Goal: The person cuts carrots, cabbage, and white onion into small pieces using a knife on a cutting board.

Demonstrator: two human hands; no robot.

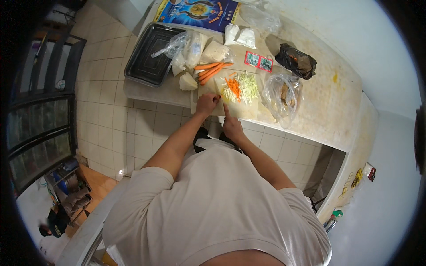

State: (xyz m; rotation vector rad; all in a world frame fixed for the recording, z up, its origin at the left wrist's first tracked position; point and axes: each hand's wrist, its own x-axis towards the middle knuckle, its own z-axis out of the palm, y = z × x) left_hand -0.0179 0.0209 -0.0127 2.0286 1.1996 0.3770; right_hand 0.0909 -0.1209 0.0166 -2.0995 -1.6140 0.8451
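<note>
A pale cutting board [248,112] lies at the counter's front edge. On it sit a heap of shredded cabbage [249,85] and, beside it, thin carrot strips [233,90]. My left hand [207,104] is closed on the board's left part, its fingertips around a small orange piece that looks like carrot. My right hand [232,127] is closed at the board's front edge, index finger stretched forward along what appears to be a knife; its blade is hard to make out. Whole carrots [210,73] and a pale cut chunk of vegetable [188,82] lie behind my left hand.
A black tray [129,73] stands at the left, with clear plastic bags [194,48] beside it. Behind lie a blue printed sack [195,13], white packets [240,36] and red-edged sachets [258,61]. To the right are a clear bag [282,98] with brownish contents and a black bag [296,61].
</note>
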